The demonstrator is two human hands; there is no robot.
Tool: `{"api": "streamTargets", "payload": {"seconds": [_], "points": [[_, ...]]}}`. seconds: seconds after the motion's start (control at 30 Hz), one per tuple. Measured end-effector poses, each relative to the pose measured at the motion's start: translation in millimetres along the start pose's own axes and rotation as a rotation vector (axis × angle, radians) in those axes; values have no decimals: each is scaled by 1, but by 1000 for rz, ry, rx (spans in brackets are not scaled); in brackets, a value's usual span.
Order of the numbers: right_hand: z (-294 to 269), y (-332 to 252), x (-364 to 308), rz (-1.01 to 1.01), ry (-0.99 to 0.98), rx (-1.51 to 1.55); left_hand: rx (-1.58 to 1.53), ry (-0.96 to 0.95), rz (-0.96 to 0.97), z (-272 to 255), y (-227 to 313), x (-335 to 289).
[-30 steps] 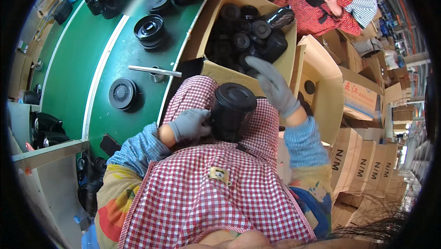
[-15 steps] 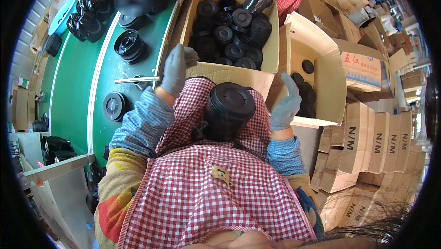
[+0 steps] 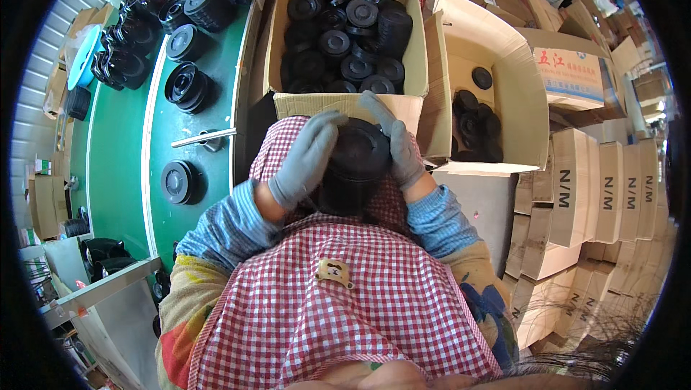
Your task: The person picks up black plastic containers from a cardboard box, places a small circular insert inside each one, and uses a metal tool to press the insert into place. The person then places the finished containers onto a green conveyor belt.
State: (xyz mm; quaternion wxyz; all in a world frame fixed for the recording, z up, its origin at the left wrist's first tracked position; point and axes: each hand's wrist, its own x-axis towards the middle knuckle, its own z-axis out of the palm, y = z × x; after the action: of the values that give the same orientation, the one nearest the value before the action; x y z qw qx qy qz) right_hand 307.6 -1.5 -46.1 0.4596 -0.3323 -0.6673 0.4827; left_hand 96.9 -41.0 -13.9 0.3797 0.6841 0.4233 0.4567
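Observation:
On my lap stands a black cylinder (image 3: 356,156) topped by a round lid. It looks like a stack of black lids, but its lower part is in shadow. My gloved left hand (image 3: 309,159) presses against its left side with the fingers together, pointing away from me. Against the right side lies my gloved right hand (image 3: 398,146), fingertips at the far edge of the top. Just beyond my hands, an open cardboard box (image 3: 419,66) holds many black round lids.
Left is a green worktable (image 3: 119,167) bearing black lids (image 3: 180,181), a metal bar (image 3: 204,138) and glossy black parts. A second open carton (image 3: 518,116) with a few black discs stands at right. Cardboard cartons (image 3: 572,188) are stacked beyond it.
Both hands have come inward from either side and now rest on the black cylinder. The left hand moved right, away from the table; the right moved left, away from the second carton.

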Motion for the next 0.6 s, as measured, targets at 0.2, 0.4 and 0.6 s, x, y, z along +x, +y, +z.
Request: {"api": "streamTargets", "payload": {"seconds": [0.2, 0.4, 0.6], "points": [[15, -83, -25, -254, -68, -477, -845, -539, -539, -31, -28, 48], [14, -63, -32, -275, -24, -527, -792, -63, -641, -22, -55, 36], [-22, -25, -22, -94, 528, -520, -781, 284, -611, -24, -44, 21]]}}
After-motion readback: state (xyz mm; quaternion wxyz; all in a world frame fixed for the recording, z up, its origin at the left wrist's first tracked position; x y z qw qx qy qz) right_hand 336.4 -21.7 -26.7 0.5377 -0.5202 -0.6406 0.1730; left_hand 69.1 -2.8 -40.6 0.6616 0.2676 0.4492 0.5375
